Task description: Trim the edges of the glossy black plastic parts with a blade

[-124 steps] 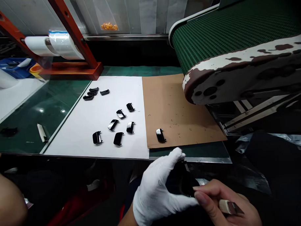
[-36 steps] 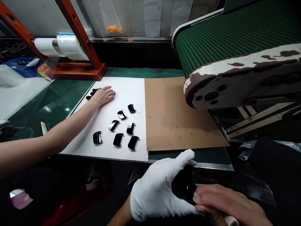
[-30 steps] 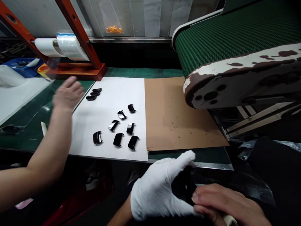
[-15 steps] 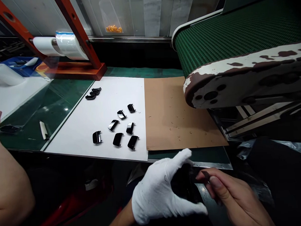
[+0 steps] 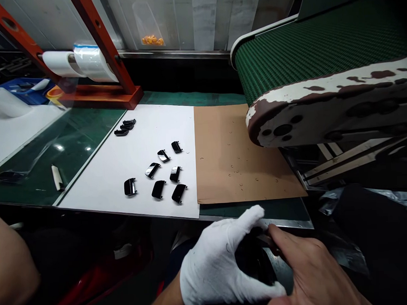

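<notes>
My left hand (image 5: 220,263), in a white glove, grips a glossy black plastic part (image 5: 262,264) between thumb and fingers, below the table's front edge. My bare right hand (image 5: 316,266) is closed at the right side of that part, its fingertips against or very near the upper end. A small dark blade-like piece is pinched in it, now mostly hidden by the fingers. On the white sheet (image 5: 101,182) lie several similar black parts (image 5: 158,189), some with small prongs. A tight group of black parts (image 5: 126,127) lies farther back.
Small dark curls are scattered over the brown cardboard (image 5: 220,147). A green conveyor belt (image 5: 296,51) overhangs its right side. An orange stand (image 5: 101,100) carries film rolls (image 5: 95,63) at back left. Another person's arm (image 5: 12,261) is at left, near a white stick (image 5: 57,177).
My right hand has moved in to the black part and turned, so its fingers now cover the blade-like piece. The other person's hand has left view at left.
</notes>
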Available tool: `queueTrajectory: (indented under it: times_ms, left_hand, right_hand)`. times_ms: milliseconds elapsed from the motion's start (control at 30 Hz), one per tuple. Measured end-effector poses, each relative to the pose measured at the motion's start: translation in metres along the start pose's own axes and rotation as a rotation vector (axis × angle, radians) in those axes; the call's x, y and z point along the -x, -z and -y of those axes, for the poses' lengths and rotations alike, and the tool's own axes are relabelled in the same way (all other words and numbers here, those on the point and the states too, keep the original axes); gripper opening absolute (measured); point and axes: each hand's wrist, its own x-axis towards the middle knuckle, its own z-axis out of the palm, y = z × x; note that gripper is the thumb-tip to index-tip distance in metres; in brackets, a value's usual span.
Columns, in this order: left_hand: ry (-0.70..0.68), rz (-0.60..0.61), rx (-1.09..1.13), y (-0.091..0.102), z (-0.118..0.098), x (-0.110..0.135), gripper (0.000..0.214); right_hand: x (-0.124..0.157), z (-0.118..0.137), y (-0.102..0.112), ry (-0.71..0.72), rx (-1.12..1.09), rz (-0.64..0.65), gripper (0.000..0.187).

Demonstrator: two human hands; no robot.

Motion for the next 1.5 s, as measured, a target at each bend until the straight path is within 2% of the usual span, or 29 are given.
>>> queueTrajectory:
  times_ms: [200,467,767,967,1167,1500]
  left_hand:
    - [0.04,0.017,-0.001,0.001,-0.001,0.0,0.105]
    - [0.088,-0.012,-0.044,-0.001,-0.003,0.0,0.102]
    - [0.024,-0.101,-0.128,-0.006,0.003,0.003,0.104]
    - [0.014,-0.104,-0.179,-0.006,0.004,0.004,0.104]
    - [0.06,-0.103,-0.158,-0.007,0.007,0.004,0.097]
    - [0.163,-0.087,-0.105,-0.007,0.007,0.006,0.094]
  right_hand:
    - [0.001,-0.001,-0.003,0.02,0.001,-0.027,0.08]
    - [0.0,-0.003,-0.009,0.118,0.113,-0.138,0.083]
    - [-0.002,-0.011,-0.013,0.191,0.098,-0.094,0.088]
    - [-0.001,-0.015,-0.017,0.213,0.153,-0.116,0.091]
    - [0.0,-0.019,-0.017,0.238,0.191,-0.086,0.092]
    - [0.001,-0.019,-0.02,0.283,0.244,-0.139,0.085]
